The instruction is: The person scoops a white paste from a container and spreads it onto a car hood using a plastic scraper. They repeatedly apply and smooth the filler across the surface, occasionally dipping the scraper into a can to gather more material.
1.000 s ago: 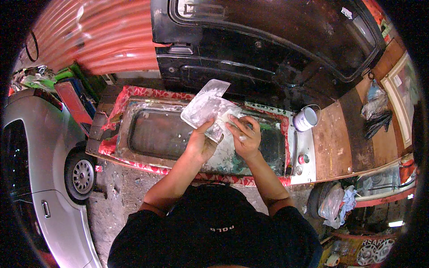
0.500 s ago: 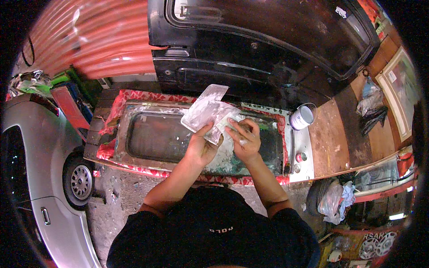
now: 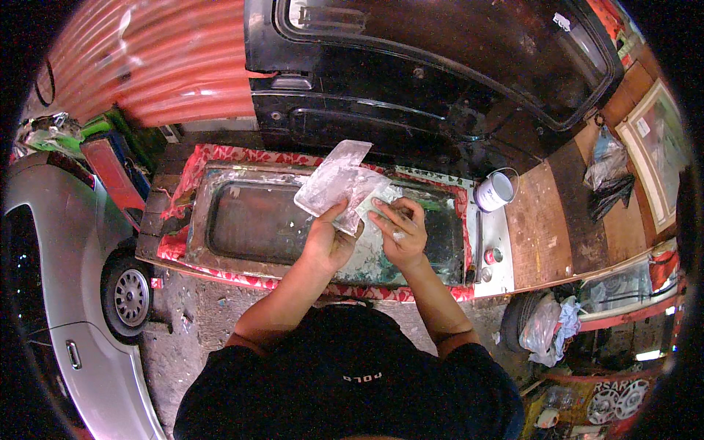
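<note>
The board (image 3: pixel 330 182) is greyish white, streaked with chalky smears, and the small flat piece (image 3: pixel 372 202) is pale off-white. The cloth (image 3: pixel 192 176) is red with a whitish pattern, the large panel (image 3: pixel 352 106) glossy black, and the corrugated sheet (image 3: pixel 176 59) salmon red. The car (image 3: pixel 95 367) is silver grey, the pail (image 3: pixel 488 196) pale lilac-white, the shirt (image 3: pixel 352 407) black with pale lettering, and the bench (image 3: pixel 535 235) brown with a darker band.

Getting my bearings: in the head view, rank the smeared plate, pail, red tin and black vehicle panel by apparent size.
Largest to smallest:
Black vehicle panel
Smeared plate
Pail
Red tin
</note>
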A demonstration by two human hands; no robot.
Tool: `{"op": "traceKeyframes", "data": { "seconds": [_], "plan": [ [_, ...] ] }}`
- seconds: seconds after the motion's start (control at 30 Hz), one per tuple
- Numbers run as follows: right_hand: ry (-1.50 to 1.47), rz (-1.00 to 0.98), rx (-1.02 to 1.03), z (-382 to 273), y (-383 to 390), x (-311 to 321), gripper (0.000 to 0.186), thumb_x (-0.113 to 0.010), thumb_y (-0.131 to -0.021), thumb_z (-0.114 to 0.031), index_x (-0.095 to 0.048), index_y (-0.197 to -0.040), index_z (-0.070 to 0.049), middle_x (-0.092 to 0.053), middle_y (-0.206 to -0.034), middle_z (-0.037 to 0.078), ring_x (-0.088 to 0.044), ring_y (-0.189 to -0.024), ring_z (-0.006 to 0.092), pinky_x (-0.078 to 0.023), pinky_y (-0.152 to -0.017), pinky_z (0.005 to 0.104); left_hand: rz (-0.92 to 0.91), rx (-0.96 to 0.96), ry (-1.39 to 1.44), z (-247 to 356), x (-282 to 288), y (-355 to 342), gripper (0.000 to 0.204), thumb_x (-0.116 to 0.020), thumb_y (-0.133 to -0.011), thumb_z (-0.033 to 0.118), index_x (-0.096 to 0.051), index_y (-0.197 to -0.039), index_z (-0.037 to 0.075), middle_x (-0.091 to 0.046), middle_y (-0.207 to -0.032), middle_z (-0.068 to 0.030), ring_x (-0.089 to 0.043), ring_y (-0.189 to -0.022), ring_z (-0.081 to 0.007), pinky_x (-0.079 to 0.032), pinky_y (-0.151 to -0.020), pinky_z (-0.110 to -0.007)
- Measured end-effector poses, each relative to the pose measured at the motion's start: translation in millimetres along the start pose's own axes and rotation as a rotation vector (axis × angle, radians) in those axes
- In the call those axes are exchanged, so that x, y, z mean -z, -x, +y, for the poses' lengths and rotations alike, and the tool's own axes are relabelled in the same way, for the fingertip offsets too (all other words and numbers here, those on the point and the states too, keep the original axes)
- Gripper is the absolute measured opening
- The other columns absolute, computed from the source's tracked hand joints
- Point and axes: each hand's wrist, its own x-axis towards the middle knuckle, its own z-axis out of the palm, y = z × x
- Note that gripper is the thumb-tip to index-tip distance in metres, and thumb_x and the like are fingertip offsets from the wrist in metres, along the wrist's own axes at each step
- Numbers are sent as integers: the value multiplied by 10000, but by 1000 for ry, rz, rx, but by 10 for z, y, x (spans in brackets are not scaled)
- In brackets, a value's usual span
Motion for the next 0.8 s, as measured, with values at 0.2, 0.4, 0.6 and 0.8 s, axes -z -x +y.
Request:
{"op": "traceKeyframes", "data": {
  "seconds": [0.2, 0.4, 0.6, 0.8],
  "plan": [
    [3, -11, 19, -15, 12, 6, 386, -652, -606, 84, -730, -936, -101, -677, -1086, 41, -552, -887, 271, -481, -749, 336, -5, -5, 5, -2, 26, -31, 229, -504, -934, 67, -514, -1162, 46, -606, -1107, -93, -614, -1015, -216, -524, -859, -339],
    [30, -67, 47, -8, 69, 53, 376, -647, -609, 78, -728, -932, -97, -675, -1089, 44, -557, -878, 281, -484, -750, 337, 65, -58, 4, -15, -7, -29, 257, -542, -907, 49, -523, -1164, 54, -610, -1107, -72, -617, -985, -198, -512, -873, -346],
    [92, 16, -26, 78, 176, 129, 424, -665, -614, 29, -725, -992, -154, -679, -1085, 28, -564, -888, 249, -492, -734, 312, 1, -144, -21, 50, 39, -129, 298, -572, -880, 32, -517, -1173, 31, -612, -1116, -90, -616, -996, -214, -513, -885, -361],
    [-329, 64, -781, 136, 91, 187, 311, -671, -834, -120, -652, -1143, -87, -698, -906, 90, -599, -717, 113, -494, -712, 269, -20, -313, -229, 35, 169, -178, 353, -590, -853, 31, -499, -1191, -10, -607, -1124, -133, -618, -1020, -269, -524, -878, -395]
  ]
}}
